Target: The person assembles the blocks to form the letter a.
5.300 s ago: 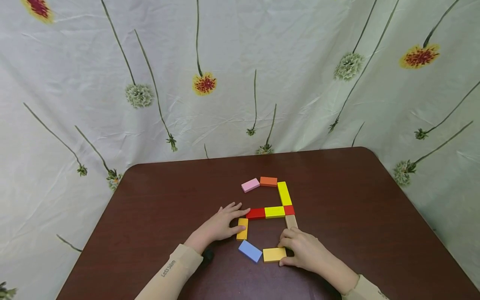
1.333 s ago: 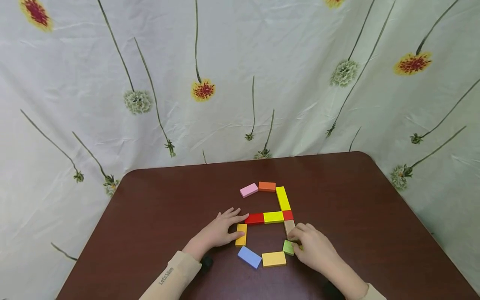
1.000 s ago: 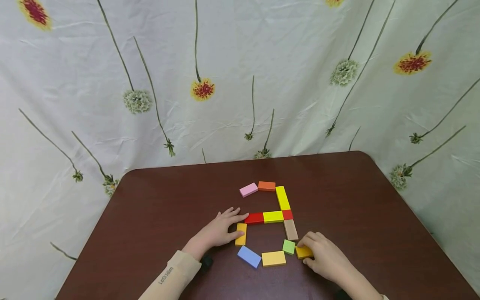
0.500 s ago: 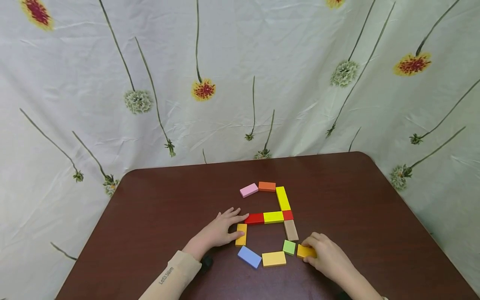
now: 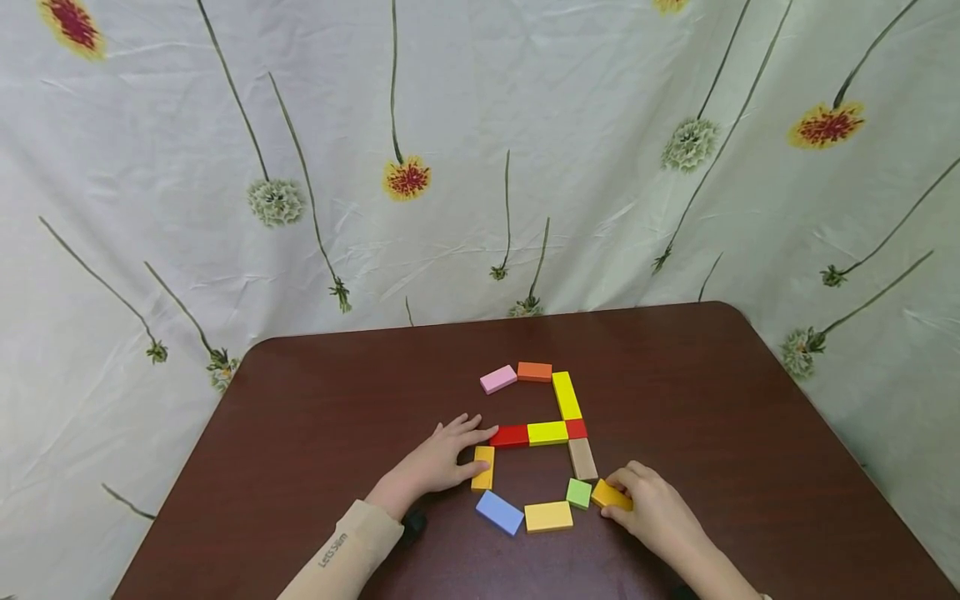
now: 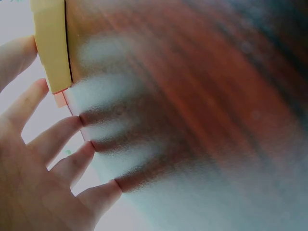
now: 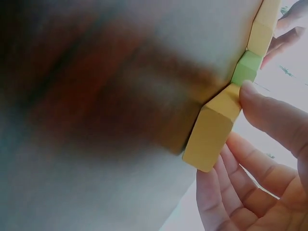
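Observation:
My right hand (image 5: 660, 508) pinches an orange-yellow block (image 5: 611, 495) between thumb and fingers, on the table just right of a small green block (image 5: 578, 493). In the right wrist view this held block (image 7: 207, 137) shows its end face, with the thumb on one side and fingers on the other. My left hand (image 5: 435, 458) lies with spread fingers on the left. Its thumb touches another orange-yellow block (image 5: 483, 479), and its index fingertip reaches the left end of a red block (image 5: 510, 436). In the left wrist view, that hand's fingertips (image 6: 84, 118) rest on the tabletop.
Other blocks lie flat: pink (image 5: 498, 379), orange (image 5: 535, 372), long yellow (image 5: 566, 396), short yellow (image 5: 547, 432), small red (image 5: 576, 428), tan (image 5: 582, 458), blue (image 5: 499, 512) and pale yellow (image 5: 548, 517). A floral cloth (image 5: 465, 100) hangs behind the dark table (image 5: 337, 392).
My right hand has left the pale yellow block; the green block now lies beside it. The held orange-yellow block moved right of the green one, then turned at an angle. My left hand stayed put.

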Action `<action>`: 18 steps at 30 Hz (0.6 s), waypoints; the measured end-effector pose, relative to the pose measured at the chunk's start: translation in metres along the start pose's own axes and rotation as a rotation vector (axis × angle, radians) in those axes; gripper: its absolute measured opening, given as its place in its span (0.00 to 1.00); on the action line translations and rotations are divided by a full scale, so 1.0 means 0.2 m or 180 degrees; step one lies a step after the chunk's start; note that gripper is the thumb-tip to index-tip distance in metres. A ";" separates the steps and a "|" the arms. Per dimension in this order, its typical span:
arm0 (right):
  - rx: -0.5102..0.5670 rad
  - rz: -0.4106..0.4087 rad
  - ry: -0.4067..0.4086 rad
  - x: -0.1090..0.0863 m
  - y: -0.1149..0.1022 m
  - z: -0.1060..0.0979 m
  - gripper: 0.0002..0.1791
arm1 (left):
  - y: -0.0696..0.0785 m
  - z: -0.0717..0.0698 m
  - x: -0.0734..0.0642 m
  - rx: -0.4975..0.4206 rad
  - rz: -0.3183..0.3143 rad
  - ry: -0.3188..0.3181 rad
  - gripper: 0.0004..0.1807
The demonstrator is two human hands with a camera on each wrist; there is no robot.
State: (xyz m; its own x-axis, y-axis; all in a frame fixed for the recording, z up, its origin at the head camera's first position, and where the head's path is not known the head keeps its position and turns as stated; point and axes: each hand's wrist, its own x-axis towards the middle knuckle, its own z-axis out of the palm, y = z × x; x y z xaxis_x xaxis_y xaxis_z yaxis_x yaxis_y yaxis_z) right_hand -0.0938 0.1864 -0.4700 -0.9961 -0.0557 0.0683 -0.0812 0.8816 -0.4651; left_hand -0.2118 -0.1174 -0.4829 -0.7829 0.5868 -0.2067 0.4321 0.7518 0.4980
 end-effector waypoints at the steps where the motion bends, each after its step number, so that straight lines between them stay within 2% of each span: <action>1: 0.0004 -0.0007 0.0012 0.00 0.00 0.00 0.16 | 0.00 0.00 0.00 -0.0001 0.0002 0.0001 0.33; 18: -0.0022 -0.0013 -0.0008 0.01 0.00 0.00 0.16 | -0.01 0.01 0.01 0.0039 -0.0015 -0.0007 0.33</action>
State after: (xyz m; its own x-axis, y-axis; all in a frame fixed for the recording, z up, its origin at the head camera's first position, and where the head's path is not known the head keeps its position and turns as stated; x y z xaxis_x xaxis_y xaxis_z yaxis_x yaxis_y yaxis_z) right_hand -0.0951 0.1859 -0.4695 -0.9958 -0.0606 0.0680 -0.0851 0.8845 -0.4587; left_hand -0.2130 -0.1175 -0.4855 -0.7839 0.5840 -0.2108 0.4339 0.7582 0.4868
